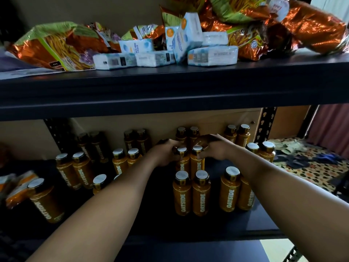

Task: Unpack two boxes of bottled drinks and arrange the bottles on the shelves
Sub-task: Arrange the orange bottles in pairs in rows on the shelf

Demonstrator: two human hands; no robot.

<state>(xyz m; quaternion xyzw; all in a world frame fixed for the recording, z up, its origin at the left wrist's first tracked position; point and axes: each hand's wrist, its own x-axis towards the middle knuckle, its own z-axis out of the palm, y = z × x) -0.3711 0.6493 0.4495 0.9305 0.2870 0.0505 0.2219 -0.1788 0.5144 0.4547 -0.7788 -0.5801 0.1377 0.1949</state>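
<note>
Several orange Oatside bottles with white-topped black caps stand in pairs on the dark lower shelf (217, 167). My left hand (166, 153) grips the neck of the left bottle (182, 163) of the middle pair. My right hand (213, 147) grips the neck of the right bottle (197, 163) beside it. Both bottles stand upright and touch each other. In front of them stands another pair (191, 193), and behind them a pair (187, 133) against the back wall. More pairs stand to the left (75, 169) and to the right (236, 190).
The upper shelf (170, 86) holds orange noodle packs (56, 46) and white tissue packs (156, 58). A slotted black post (266, 125) stands at the right rear. Beyond it lies a patterned floor (311, 171) with sandals. Orange packets (17, 188) sit at the lower shelf's left end.
</note>
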